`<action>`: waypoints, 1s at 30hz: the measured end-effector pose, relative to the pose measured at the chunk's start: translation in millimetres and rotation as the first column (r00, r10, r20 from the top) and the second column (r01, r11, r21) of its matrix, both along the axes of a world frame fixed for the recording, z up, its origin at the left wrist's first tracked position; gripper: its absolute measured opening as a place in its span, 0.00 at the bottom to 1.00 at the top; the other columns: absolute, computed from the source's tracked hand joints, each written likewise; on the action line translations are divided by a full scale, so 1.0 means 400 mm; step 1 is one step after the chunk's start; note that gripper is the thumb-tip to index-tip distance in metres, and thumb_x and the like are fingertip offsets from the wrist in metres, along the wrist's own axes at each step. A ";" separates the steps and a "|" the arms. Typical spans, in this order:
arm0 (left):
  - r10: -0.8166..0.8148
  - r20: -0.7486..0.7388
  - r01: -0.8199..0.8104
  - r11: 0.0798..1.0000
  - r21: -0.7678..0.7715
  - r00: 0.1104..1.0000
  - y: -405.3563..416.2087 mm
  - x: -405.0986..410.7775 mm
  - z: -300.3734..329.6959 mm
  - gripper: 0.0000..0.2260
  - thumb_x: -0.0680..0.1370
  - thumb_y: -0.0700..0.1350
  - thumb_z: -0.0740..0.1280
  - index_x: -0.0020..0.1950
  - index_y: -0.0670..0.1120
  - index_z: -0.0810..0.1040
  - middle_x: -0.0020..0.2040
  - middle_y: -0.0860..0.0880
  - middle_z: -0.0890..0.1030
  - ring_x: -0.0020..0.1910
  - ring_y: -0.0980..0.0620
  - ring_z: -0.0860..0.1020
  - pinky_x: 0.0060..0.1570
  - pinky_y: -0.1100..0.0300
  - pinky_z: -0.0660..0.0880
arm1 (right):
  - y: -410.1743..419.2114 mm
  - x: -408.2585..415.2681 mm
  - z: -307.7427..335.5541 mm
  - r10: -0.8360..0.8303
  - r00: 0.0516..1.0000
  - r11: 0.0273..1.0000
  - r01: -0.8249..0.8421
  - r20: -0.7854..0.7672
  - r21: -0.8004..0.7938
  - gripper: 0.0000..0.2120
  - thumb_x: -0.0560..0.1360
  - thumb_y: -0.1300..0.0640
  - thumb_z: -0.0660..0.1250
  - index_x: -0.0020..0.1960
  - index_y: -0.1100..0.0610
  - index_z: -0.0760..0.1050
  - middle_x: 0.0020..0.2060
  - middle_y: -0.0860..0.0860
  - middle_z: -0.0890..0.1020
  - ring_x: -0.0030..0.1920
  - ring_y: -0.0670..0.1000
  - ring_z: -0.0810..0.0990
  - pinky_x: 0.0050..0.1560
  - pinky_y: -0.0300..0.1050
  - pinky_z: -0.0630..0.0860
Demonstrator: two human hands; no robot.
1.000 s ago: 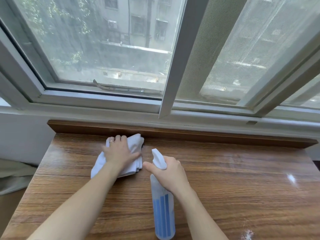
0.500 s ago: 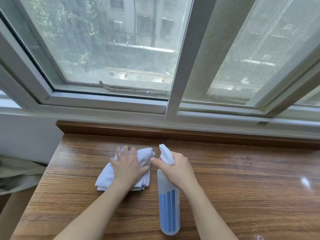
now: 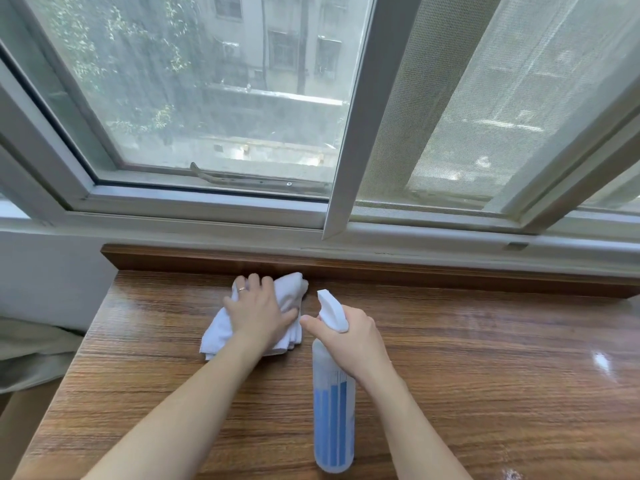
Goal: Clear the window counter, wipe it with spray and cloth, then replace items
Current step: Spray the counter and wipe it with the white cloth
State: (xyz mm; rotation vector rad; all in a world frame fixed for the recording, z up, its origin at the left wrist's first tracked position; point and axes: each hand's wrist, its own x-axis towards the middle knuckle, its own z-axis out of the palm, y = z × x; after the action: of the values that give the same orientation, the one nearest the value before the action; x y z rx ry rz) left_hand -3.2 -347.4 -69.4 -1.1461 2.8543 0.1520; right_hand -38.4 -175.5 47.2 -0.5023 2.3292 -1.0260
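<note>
While cloth (image 3: 284, 299) lies half-hidden under left hand (image 3: 258, 313), bottle neck covered

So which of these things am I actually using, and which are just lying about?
In use:
white cloth, under the left hand
spray bottle, held by the right hand
wooden counter

Lying about:
pale fabric left of the counter
window screen

Both bare forearms reach in from 6 o'clock toward 12. The left hand (image 3: 258, 313) lies palm down, fingers spread and pressing flat, a ring on one finger. At its 3 o'clock, the right hand (image 3: 349, 336) is curled in a grip, thumb pointing toward 9
</note>
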 end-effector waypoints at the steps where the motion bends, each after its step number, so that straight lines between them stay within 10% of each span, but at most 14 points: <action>1: -0.016 -0.001 0.016 1.000 -0.003 1.000 0.007 0.019 -0.003 0.29 0.69 0.70 0.61 0.58 0.49 0.68 0.59 0.49 0.69 0.65 0.44 0.63 0.50 0.47 0.67 | -0.001 0.001 0.001 0.005 1.000 1.000 -0.005 -0.002 0.001 0.23 0.73 0.38 0.71 0.44 0.60 0.77 0.35 0.50 0.78 0.35 0.45 0.73 0.36 0.42 0.68; 9: -0.110 -0.134 0.102 0.993 -0.063 0.985 0.090 0.185 -0.072 0.34 0.54 0.68 0.69 0.50 0.46 0.75 0.53 0.46 0.76 0.63 0.37 0.71 0.41 0.43 0.72 | -0.015 0.001 0.003 0.009 1.000 0.999 -0.009 -0.014 0.041 0.21 0.72 0.38 0.70 0.44 0.57 0.79 0.38 0.52 0.82 0.39 0.50 0.78 0.38 0.44 0.70; 18: -0.280 -0.169 0.259 0.956 -0.136 0.945 0.027 0.107 -0.053 0.26 0.60 0.66 0.66 0.41 0.45 0.74 0.41 0.48 0.77 0.48 0.41 0.78 0.40 0.48 0.66 | -0.010 -0.001 0.001 -0.008 1.000 1.000 0.008 0.000 0.025 0.17 0.72 0.40 0.71 0.37 0.53 0.75 0.31 0.46 0.76 0.32 0.43 0.72 0.34 0.40 0.66; 30: -0.029 -0.023 0.028 0.999 -0.044 0.999 -0.034 -0.013 -0.009 0.30 0.67 0.69 0.61 0.56 0.47 0.73 0.56 0.50 0.75 0.62 0.44 0.70 0.47 0.48 0.68 | 0.010 0.004 -0.006 -0.014 1.000 1.000 0.014 -0.005 -0.006 0.23 0.72 0.37 0.70 0.41 0.59 0.76 0.31 0.46 0.75 0.32 0.44 0.71 0.36 0.42 0.67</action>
State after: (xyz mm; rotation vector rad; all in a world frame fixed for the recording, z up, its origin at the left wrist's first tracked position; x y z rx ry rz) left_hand -8.6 -361.0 -73.2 -1.1176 2.9070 0.1037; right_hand -36.7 -171.4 44.8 -0.4927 2.3373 -1.0399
